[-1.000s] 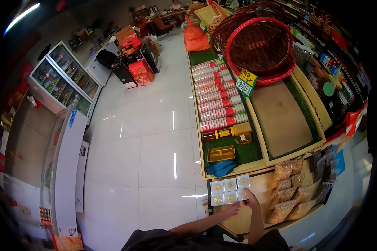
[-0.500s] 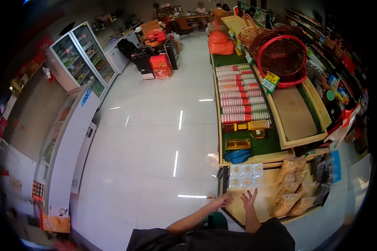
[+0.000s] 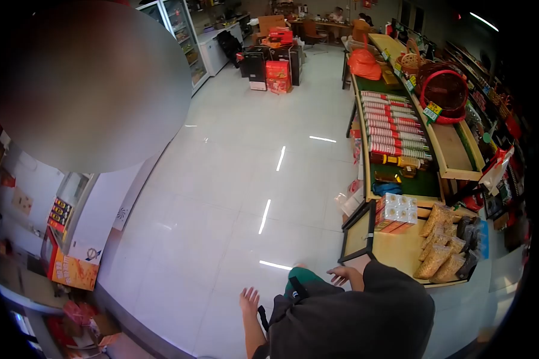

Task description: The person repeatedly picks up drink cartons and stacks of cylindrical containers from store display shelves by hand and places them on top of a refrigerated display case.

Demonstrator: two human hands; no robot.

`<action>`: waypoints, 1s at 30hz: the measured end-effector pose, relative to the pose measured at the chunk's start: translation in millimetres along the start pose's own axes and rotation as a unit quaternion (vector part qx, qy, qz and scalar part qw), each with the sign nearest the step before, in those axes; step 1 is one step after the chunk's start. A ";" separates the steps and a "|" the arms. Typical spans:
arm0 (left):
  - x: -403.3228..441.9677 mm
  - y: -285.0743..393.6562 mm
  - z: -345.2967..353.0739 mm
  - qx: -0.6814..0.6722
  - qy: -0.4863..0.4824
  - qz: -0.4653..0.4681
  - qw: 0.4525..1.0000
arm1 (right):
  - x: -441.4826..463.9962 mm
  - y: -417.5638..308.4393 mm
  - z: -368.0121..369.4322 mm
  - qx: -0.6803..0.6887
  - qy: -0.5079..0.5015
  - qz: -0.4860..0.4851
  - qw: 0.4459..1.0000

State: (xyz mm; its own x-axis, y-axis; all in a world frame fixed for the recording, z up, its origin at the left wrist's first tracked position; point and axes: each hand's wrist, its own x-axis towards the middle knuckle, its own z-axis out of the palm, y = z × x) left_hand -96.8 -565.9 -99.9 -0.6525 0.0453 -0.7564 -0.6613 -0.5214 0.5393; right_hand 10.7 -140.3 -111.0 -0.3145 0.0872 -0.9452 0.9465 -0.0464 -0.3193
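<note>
Boxes (image 3: 395, 214): on the bench (image 3: 395, 252), packed tight near its corner, likely for steadiness.
Right grip (image 3: 342, 274): fingers spread, nothing held, nearest the boxes.
Left grip (image 3: 250, 300): spread too, above the floor (image 3: 179, 269).
Bags (image 3: 432, 261): bunched close, likely propping each other.

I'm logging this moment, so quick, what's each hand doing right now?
Left hand: open, fingers spread, empty.
Right hand: open, holding nothing.

The desk (image 3: 395, 254) is pale wood, its left edge black. At its far-left corner, cartons (image 3: 396, 216) show whitish tops, orange-red sides. Toward its right edge, bags (image 3: 434, 260) are golden tan.
</note>
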 end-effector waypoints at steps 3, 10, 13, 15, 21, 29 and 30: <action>-13.0 15.6 -129.6 -0.003 0.148 0.048 0.988 | 32.8 -43.3 33.9 -0.171 0.002 0.062 0.983; -115.9 -41.1 -313.4 -0.096 0.390 0.002 0.916 | 56.7 -206.0 111.5 -0.166 0.215 -0.162 0.949; -157.9 -67.5 -309.5 -0.098 0.432 -0.029 0.896 | 109.7 -271.7 184.5 -0.203 0.168 -0.184 0.947; -172.0 -80.9 -283.2 -0.081 0.433 -0.110 0.891 | 124.1 -331.0 285.8 -0.320 0.155 -0.086 0.931; -133.4 -52.2 -246.2 -0.121 0.429 -0.127 0.886 | -101.9 -481.7 704.7 -0.539 -0.342 -0.486 0.596; -32.6 53.1 -302.1 -0.061 0.403 -0.071 0.910 | -495.3 -517.2 844.8 -0.289 -0.656 -0.697 0.019; -15.9 72.2 -318.7 -0.047 0.398 -0.063 0.914 | -511.7 -515.5 852.7 -0.292 -0.652 -0.700 0.009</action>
State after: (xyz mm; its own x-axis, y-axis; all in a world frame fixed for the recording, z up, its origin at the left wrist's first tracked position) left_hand -16.3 -875.8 -166.9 -0.0728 -0.5053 -0.8599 -0.6540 -0.6267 0.4237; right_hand -377.5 -1009.6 479.3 0.5800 -0.5074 0.6373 -0.3303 -0.8616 -0.3854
